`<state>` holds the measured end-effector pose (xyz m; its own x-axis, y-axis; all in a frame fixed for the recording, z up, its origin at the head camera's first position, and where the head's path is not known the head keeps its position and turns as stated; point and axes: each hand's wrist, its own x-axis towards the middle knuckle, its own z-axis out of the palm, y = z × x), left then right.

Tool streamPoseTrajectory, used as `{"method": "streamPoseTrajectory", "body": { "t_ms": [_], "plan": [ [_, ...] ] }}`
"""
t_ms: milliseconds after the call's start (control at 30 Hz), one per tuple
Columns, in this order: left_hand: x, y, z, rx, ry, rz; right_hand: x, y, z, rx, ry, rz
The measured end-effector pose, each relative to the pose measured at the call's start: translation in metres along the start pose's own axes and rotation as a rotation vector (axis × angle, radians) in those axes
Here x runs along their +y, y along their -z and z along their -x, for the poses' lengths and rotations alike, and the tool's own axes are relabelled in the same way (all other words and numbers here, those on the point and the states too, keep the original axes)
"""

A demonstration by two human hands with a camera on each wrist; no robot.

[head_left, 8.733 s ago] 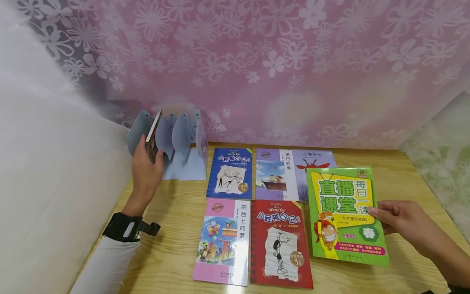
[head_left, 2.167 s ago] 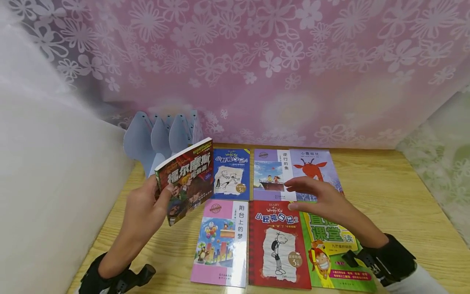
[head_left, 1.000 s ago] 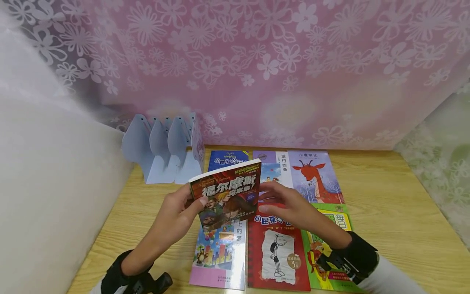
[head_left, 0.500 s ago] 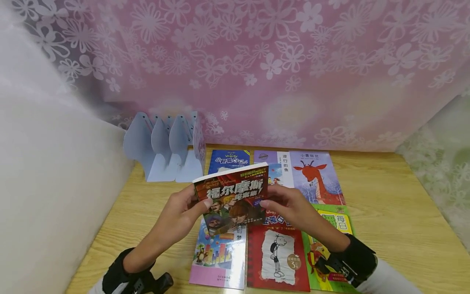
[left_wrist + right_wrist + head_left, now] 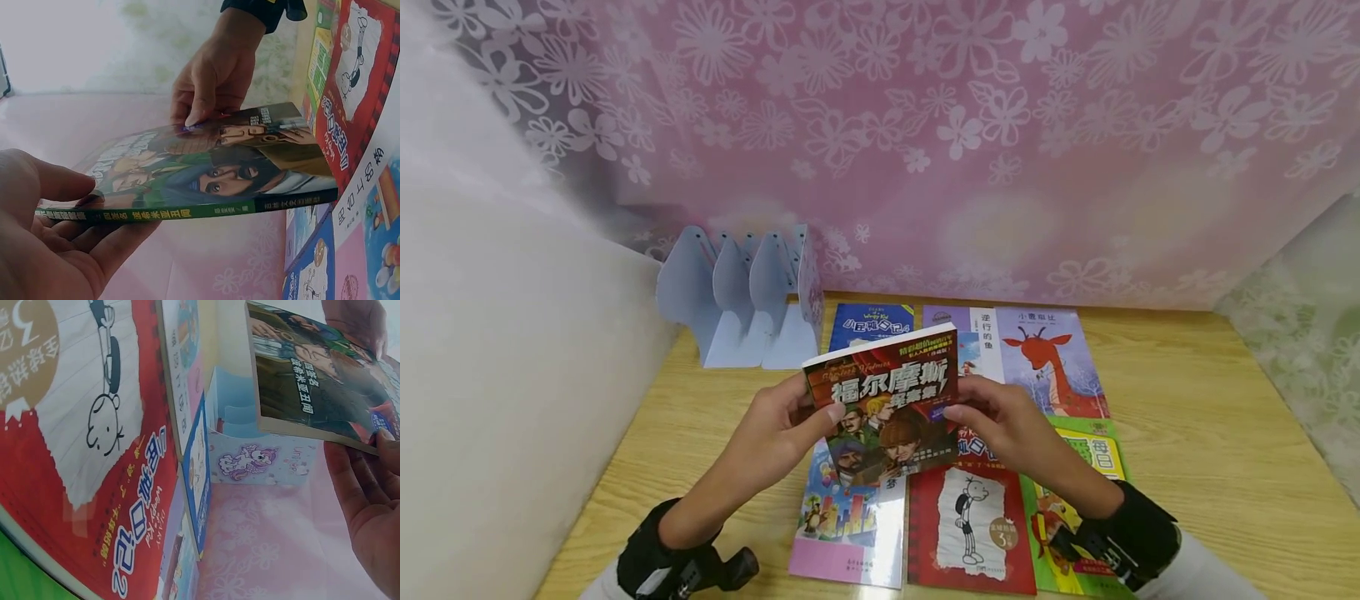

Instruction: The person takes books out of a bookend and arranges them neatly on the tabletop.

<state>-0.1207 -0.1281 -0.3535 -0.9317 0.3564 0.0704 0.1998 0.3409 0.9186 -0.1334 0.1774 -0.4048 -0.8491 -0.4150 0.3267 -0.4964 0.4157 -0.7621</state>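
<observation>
A dark brown paperback book [image 5: 891, 408] with cartoon figures on its cover is held tilted above the other books, cover facing up toward the head camera. My left hand [image 5: 775, 429] grips its left edge, thumb on the cover and fingers behind. On the opposite edge my right hand [image 5: 1011, 429] pinches it, its thumb at the purple label. The left wrist view shows the green spine along the lower edge of the book [image 5: 219, 169], with the left hand's fingers [image 5: 119, 244] beneath. In the right wrist view the right thumb lies on the cover of the book [image 5: 319, 381].
A light-blue bookend rack [image 5: 737, 308] stands at the back left of the wooden table [image 5: 1210, 433]. Several books lie flat: a red one [image 5: 970, 533], a pink one [image 5: 846, 542], a blue one [image 5: 872, 321], a deer-covered one [image 5: 1052, 358] and a green one [image 5: 1097, 450]. A flowered pink cloth [image 5: 962, 167] hangs behind.
The brown book left the rack in my left hand and moved right; my right hand laid down the green book, then took hold of the brown one's right edge. Lately the book shifted slightly right.
</observation>
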Motion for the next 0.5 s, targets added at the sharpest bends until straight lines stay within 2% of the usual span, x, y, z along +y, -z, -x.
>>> {"method": "streamPoseTrajectory", "body": {
  "t_ms": [167,500],
  "plan": [
    [-0.002,0.0,-0.003,0.011,-0.009,-0.029,-0.004,0.005,0.0,0.025,0.017,0.04],
    [-0.003,0.005,-0.004,0.056,-0.102,-0.068,-0.004,0.019,0.005,0.094,-0.025,0.129]
  ]
}}
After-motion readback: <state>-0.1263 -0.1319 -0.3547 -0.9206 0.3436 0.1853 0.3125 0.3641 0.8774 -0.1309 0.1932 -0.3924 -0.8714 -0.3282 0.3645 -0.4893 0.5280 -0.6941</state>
